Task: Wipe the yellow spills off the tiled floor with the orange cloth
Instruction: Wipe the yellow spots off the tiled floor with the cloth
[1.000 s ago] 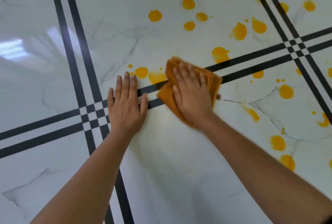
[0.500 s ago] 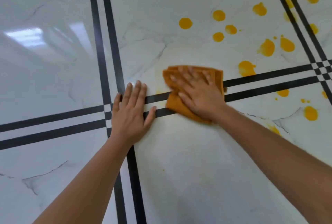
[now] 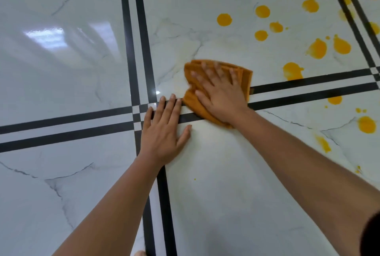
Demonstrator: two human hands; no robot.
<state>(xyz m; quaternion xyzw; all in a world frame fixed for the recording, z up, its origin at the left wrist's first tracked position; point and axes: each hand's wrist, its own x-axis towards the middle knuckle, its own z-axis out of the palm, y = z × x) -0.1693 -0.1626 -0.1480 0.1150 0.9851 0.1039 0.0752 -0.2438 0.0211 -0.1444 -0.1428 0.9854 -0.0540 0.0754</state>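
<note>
Where the two pairs of black lines (image 3: 141, 111) cross on the white tiled floor (image 3: 226, 194), the left hand (image 3: 163, 132) lies palm down, fingers straight and close together, thumb out to the side, gripping nothing.

Item, right hand (image 3: 221, 95): flat on top of the orange cloth (image 3: 242, 74), fingers spread and extended, pressing rather than clenching. The fingertips are blurred.

Item, orange cloth: folded, on the floor just beyond the left hand's fingertips, its near end overlapping the horizontal black lines, its far end on the tile above them. Compared with half a second ago, the cloth and right hand sit slightly farther up and across that tile, and the hand is turned more to the left; a second ago the cloth lay lower, over the lines, with two spills beside it that are gone now.

Item, yellow spills (image 3: 224, 19): round drops and smears to the right and far right of the cloth, the nearest one (image 3: 292, 70) near the cloth's right edge, touching the upper black line. Further drops (image 3: 367, 124) lie below the lines at right. A faint yellowish haze marks the tile around the cloth.

Item, left hand, position: unchanged across the frames, on the same crossing.
</note>
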